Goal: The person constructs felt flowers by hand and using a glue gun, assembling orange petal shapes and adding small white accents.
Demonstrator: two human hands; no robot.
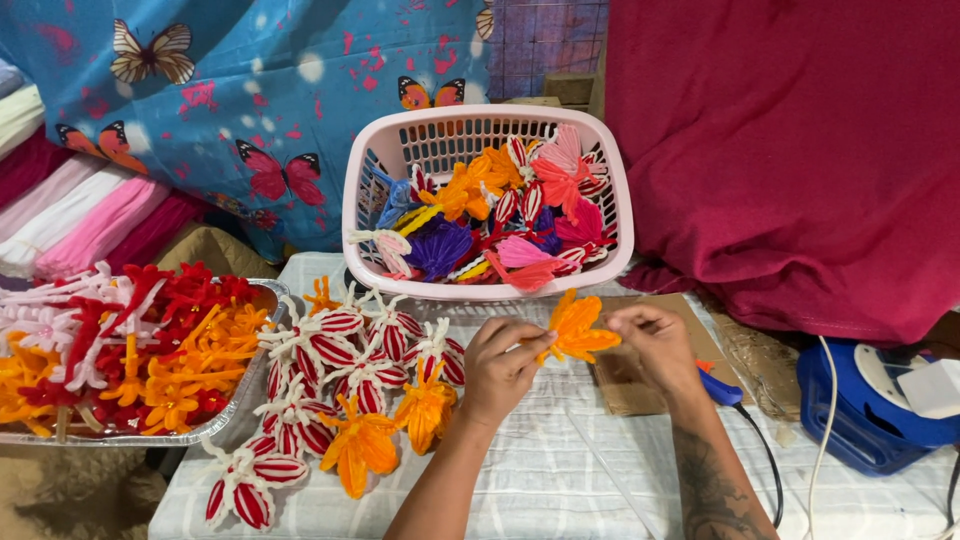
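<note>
Left hand is curled, fingertips pinched on the near-left edge of an orange pipe-cleaner flower. Right hand pinches the same flower from its right side, fingers closed on the petals — so both hands hold it between them, lifted just above the striped cloth. The flower's long axis runs roughly near-left to far-right, w/ the tallest petal pointing to the far side, toward the pink basket.

Just left of the left hand lies a heap of red-and-white striped flowers mixed w/ a few orange ones. Further left, a foil tray holds red, orange and white pieces. The basket, at the far edge of the cloth, is filled w/ mixed-colour flowers. Near the right wrist a blue glue gun lies on a cardboard piece — its cord trails toward the near side.
</note>
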